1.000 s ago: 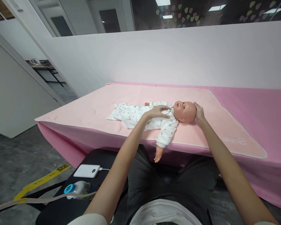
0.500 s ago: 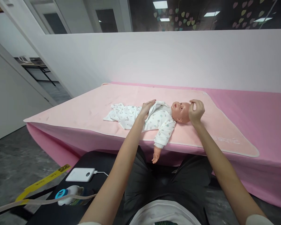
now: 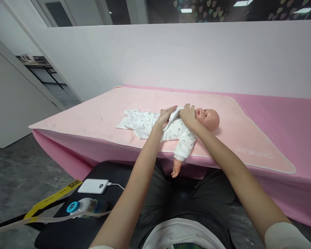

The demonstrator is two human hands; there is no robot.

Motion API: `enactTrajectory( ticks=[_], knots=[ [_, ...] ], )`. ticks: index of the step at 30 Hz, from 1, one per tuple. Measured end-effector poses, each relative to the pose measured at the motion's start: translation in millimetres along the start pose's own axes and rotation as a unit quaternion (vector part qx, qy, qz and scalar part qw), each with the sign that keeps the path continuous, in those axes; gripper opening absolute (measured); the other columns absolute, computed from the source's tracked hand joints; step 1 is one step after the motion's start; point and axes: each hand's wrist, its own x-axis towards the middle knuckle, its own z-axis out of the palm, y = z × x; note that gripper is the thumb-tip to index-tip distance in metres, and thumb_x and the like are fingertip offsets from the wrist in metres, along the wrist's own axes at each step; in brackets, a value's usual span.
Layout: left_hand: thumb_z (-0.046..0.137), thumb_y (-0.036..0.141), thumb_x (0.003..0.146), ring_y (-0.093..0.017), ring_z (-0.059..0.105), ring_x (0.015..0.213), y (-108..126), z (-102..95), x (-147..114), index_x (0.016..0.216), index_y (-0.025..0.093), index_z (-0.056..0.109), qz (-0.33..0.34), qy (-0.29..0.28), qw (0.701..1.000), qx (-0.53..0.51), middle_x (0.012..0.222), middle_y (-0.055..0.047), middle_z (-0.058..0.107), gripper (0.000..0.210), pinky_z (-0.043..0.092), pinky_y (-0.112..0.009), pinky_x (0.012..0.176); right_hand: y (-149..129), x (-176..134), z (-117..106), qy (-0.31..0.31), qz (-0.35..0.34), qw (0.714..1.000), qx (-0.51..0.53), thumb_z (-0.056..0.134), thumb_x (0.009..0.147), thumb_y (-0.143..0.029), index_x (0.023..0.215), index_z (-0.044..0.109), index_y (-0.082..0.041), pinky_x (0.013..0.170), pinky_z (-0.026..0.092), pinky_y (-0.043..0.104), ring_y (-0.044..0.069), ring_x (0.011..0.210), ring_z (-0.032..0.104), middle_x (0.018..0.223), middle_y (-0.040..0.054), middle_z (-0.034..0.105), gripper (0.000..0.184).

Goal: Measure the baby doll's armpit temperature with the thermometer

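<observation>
A baby doll [image 3: 209, 119] lies on its back on the pink mat, head to the right. It wears a white printed outfit [image 3: 180, 132], whose front is lifted in a fold at the chest. My left hand [image 3: 167, 117] rests at the doll's middle, fingers stretched out, its palm against the raised fabric. Bent over the collar just below the doll's chin, my right hand [image 3: 188, 114] has its fingers closed on the outfit; the fingertips are partly hidden. One doll arm [image 3: 176, 167] hangs over the table's near edge.
The light pink mat [image 3: 98, 114] covers much of the table with its pink cloth [image 3: 282, 117], against a white wall [image 3: 209, 55]. At lower left, a black chair [image 3: 114, 174] carries a white power bank [image 3: 92, 186] with a cable and a blue-capped bottle [image 3: 80, 206].
My right hand has moved left from beside the top of the doll's head to its collar. My left hand stays at the doll's middle. The view has shifted slightly.
</observation>
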Motion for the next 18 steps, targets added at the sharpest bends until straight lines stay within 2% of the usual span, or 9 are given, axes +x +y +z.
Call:
enactTrajectory(
  ticks=[2, 5, 8, 10, 12, 14, 18],
  knots=[
    [0.075, 0.030, 0.063, -0.019, 0.063, 0.086, -1, 0.4, -1, 0.093, 0.014, 0.068, 0.007, -0.002, 1.000, 0.003, 0.086, -0.006, 0.069, 0.035, 0.047, -0.034, 0.089, -1, -6, -3, 0.011, -0.002, 1.000, 0.023, 0.039, 0.087, -0.024, 0.072, 0.060, -0.017, 0.090, 0.028, 0.050, 0.030, 0.105, 0.044, 0.089, 0.0148, 0.060, 0.027],
    [0.075, 0.032, 0.063, -0.020, 0.062, 0.093, -1, 0.7, -2, 0.091, 0.014, 0.069, 0.033, -0.003, 0.999, 0.010, 0.092, -0.006, 0.069, 0.033, 0.046, -0.034, 0.091, -4, -28, -20, 0.027, -0.014, 0.999, 0.020, 0.037, 0.087, -0.023, 0.074, 0.058, -0.015, 0.088, 0.031, 0.047, 0.029, 0.098, 0.049, 0.088, 0.0163, 0.061, 0.026],
    [0.075, 0.033, 0.064, -0.022, 0.060, 0.100, -1, 1.5, -2, 0.092, 0.014, 0.069, 0.054, 0.000, 0.998, 0.036, 0.100, -0.008, 0.068, 0.035, 0.045, -0.034, 0.094, -7, -60, -48, 0.109, 0.022, 0.993, 0.048, 0.035, 0.090, -0.032, 0.078, 0.056, -0.017, 0.083, 0.037, 0.041, 0.024, 0.087, 0.053, 0.083, 0.0122, 0.062, 0.028],
    [0.074, 0.033, 0.064, -0.023, 0.058, 0.104, 0, 2.5, -3, 0.092, 0.014, 0.070, 0.056, 0.007, 0.997, 0.049, 0.103, -0.008, 0.068, 0.034, 0.044, -0.035, 0.095, -10, -80, -69, 0.210, 0.081, 0.965, 0.132, 0.033, 0.091, -0.041, 0.079, 0.054, -0.021, 0.077, 0.041, 0.035, 0.019, 0.078, 0.055, 0.076, 0.0065, 0.061, 0.031],
    [0.075, 0.031, 0.063, -0.023, 0.057, 0.107, 1, 3.6, -4, 0.090, 0.015, 0.070, 0.059, 0.015, 0.997, 0.053, 0.105, -0.008, 0.067, 0.032, 0.044, -0.034, 0.096, -14, -95, -86, 0.283, 0.111, 0.919, 0.251, 0.032, 0.090, -0.049, 0.081, 0.052, -0.023, 0.068, 0.044, 0.028, 0.014, 0.068, 0.056, 0.070, 0.0016, 0.060, 0.034],
    [0.075, 0.030, 0.063, -0.022, 0.058, 0.106, 2, 4.7, -5, 0.089, 0.015, 0.070, 0.060, 0.012, 0.997, 0.050, 0.104, -0.007, 0.068, 0.031, 0.044, -0.033, 0.096, -19, -100, -99, 0.283, 0.106, 0.886, 0.353, 0.036, 0.087, -0.054, 0.080, 0.052, -0.023, 0.058, 0.045, 0.023, 0.011, 0.059, 0.056, 0.066, -0.0012, 0.059, 0.035],
    [0.075, 0.033, 0.063, -0.023, 0.060, 0.099, 3, 5.9, -9, 0.087, 0.014, 0.070, 0.061, 0.004, 0.997, 0.049, 0.094, -0.007, 0.070, 0.031, 0.045, -0.035, 0.092, -30, -93, -107, 0.207, 0.084, 0.871, 0.438, 0.044, 0.082, -0.056, 0.078, 0.053, -0.021, 0.048, 0.044, 0.019, 0.008, 0.051, 0.055, 0.063, -0.0029, 0.059, 0.036]
  ],
)
